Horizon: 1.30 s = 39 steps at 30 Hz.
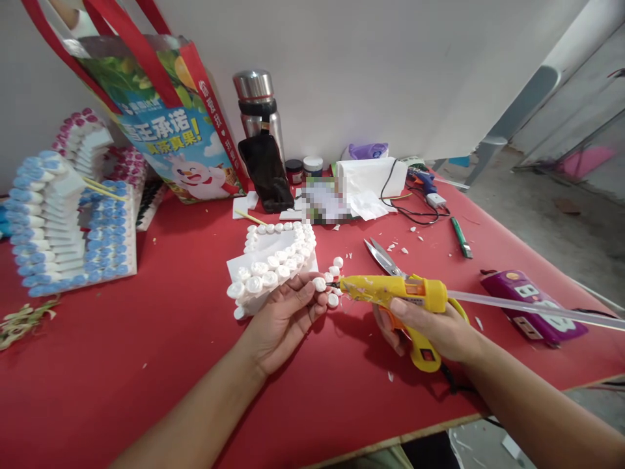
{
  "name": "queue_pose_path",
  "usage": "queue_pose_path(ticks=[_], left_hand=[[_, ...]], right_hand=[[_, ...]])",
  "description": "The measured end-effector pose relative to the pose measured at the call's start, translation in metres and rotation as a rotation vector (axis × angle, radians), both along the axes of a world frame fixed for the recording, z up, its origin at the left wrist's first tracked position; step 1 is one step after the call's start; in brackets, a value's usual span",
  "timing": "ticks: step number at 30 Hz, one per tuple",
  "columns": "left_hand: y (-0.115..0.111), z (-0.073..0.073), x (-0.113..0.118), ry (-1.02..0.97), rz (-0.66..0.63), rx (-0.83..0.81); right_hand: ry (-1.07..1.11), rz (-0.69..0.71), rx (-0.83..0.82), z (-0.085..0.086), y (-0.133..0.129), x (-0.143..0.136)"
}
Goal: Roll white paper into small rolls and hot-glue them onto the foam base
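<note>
Between the fingertips of my left hand (pixel 288 312) is a small white rosette-like piece (pixel 319 284). My right hand (pixel 434 326) grips a yellow hot glue gun (pixel 390 291), its nozzle at or very near that piece; I cannot tell whether they touch. A long clear glue stick (pixel 532 307) sticks out of the gun's back. Just beyond my left hand stands a white model (pixel 268 267) of flat boards edged with rows of similar white rosettes. Several loose white pieces (pixel 333 300) lie on the table around the nozzle.
Scissors (pixel 385 257) lie open behind the glue gun. A green cutter (pixel 461 238) and a purple pouch (pixel 532 306) are at the right. Blue-and-white models (pixel 73 225) stand left. A carrier bag (pixel 170 130), steel flask (pixel 258 104) and phone (pixel 265 170) line the red table's (pixel 161 365) back.
</note>
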<state>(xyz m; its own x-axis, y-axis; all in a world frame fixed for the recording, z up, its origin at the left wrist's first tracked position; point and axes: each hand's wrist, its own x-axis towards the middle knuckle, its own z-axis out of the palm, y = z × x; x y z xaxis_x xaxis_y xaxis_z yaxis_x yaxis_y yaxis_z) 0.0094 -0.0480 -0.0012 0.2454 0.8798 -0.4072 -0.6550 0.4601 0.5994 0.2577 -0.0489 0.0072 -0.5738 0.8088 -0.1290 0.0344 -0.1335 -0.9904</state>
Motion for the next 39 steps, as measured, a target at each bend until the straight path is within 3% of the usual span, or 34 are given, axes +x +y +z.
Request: queue_pose_path(ticks=[22,33,39], left_hand=[[0.0006,0.0005,0.0021,0.009,-0.086,0.049],[0.0011,0.0001,0.0049,-0.007,0.009,0.022],[0.0003,0.0002,0.0045,0.012,-0.002,0.008]], right_hand=[[-0.084,-0.067,-0.031,0.0056,-0.0001,-0.0035],[-0.120,-0.043,0.028,0.0052,0.0007,-0.0030],[-0.077,-0.046,0.018,0.0051,0.0004,-0.0010]])
